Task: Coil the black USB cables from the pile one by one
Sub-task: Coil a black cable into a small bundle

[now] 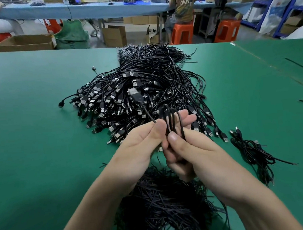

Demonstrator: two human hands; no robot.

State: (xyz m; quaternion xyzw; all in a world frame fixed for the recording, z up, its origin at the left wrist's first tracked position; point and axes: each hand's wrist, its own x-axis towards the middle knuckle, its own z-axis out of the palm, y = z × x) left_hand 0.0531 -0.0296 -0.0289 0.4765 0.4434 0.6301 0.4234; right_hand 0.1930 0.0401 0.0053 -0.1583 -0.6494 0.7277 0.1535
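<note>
Cardboard box [25,42] at far left: contents not visible. Left hand [142,142] pinches the cable [172,121] between thumb and fingertips; its USB plug [136,95] points up and away, blurred. Right hand [187,148] clamps the upright loops with its thumb, their lower ends hidden in the palm. Both hover above the pile [146,97] on the green table [31,123]. Coiled cables [252,152] lie at right.

We see a plain green desk [31,123], black USB cables [145,90] with silver plug tips, orange stools [182,33] at 1 o'clock, a light blue table cover [86,10] at 12.
</note>
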